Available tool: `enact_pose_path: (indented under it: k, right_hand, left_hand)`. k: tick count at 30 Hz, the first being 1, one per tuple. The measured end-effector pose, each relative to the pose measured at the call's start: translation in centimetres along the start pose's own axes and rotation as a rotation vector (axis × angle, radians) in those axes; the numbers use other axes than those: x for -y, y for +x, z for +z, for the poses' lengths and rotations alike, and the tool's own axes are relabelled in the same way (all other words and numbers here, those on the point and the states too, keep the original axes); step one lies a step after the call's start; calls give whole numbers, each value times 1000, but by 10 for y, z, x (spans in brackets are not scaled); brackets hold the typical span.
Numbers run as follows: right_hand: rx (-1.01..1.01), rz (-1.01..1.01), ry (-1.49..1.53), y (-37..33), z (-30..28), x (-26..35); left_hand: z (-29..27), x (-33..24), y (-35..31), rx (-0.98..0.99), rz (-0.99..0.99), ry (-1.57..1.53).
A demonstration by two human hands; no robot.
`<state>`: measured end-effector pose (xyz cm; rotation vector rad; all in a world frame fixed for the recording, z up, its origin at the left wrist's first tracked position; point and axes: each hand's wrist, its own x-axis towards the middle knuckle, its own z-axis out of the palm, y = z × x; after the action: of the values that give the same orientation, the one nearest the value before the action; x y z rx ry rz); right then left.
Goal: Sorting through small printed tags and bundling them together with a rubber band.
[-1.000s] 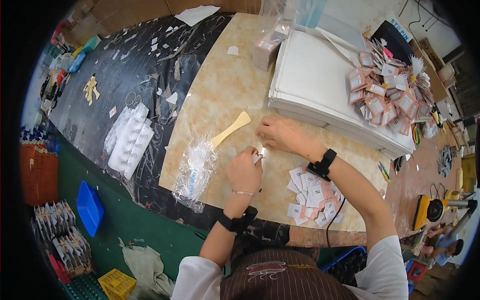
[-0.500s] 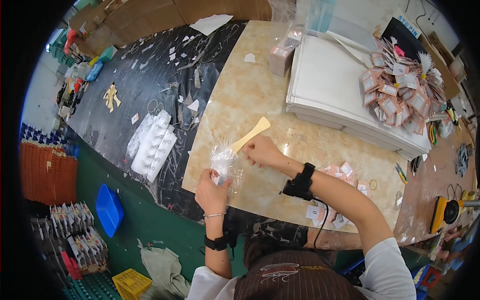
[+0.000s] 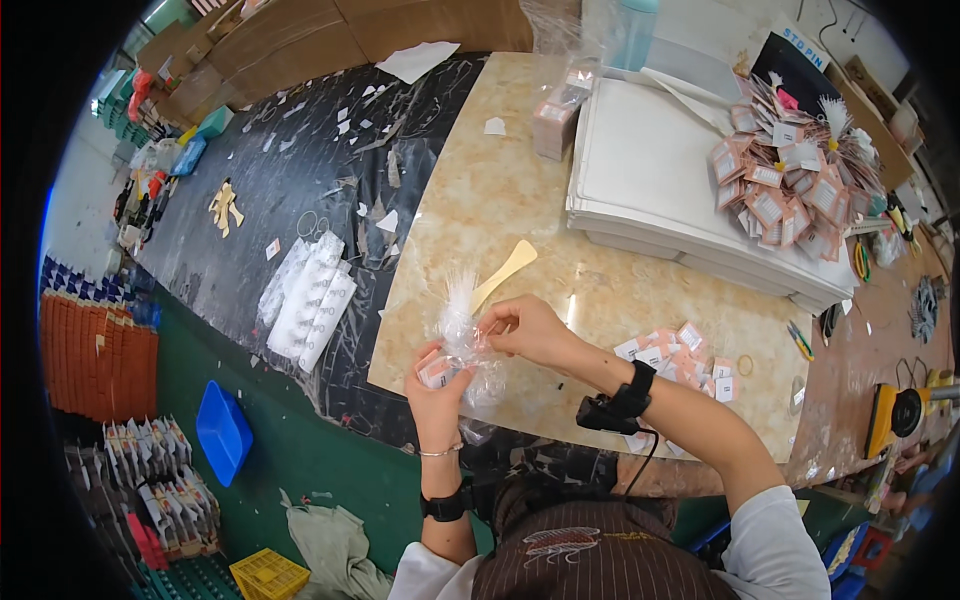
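My left hand [image 3: 438, 392] is closed around a small stack of pink and white tags [image 3: 436, 372]. Clear plastic strands [image 3: 460, 292] rise from the stack and fan out at the top, with more loose clear plastic beside it. The fingers of my right hand [image 3: 518, 326] pinch together against the middle of the strands; what lies between the fingertips is too small to tell. Just beyond this hand, a pale yellow flared stick [image 3: 510, 270] lies on the marbled tabletop [image 3: 450, 190].
Loose tags [image 3: 680, 355] lie to the right, by a rubber band [image 3: 744, 365] and snips [image 3: 800, 340]. Farther back, a big cluster of bundled tags [image 3: 790, 190] rests on stacked white sheets [image 3: 640, 140]. White printed pouches [image 3: 312, 300] lie on the black surface at left.
My right hand has moved from beside the yellow stick down and left onto the strands. The bundle now stands more upright, with its tags showing in my left hand.
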<state>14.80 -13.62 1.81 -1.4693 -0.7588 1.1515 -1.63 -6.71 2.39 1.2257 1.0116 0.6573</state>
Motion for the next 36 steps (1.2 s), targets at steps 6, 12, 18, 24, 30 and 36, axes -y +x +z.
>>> enact_pose_path:
  k: [6,12,18,24,30,36]
  right_hand:
    - [-81,-82,-88,-30,-2,15]
    - [-130,-93,-62,-50,-11,21]
    - [-50,32,217,-70,-22,28]
    - [-70,-75,358,-82,-30,19]
    - [-70,71,358,-96,-39,24]
    - [-123,56,553,-117,-58,26]
  left_hand:
    - [10,-11,-13,216,-137,-170]
    - [21,-17,-18,337,-110,-161]
    - [29,-19,-21,332,-113,-216]
    - [40,-21,-27,365,-79,-196]
    - [43,-26,-34,363,-46,-117]
    - [48,-33,-42,291,122,68]
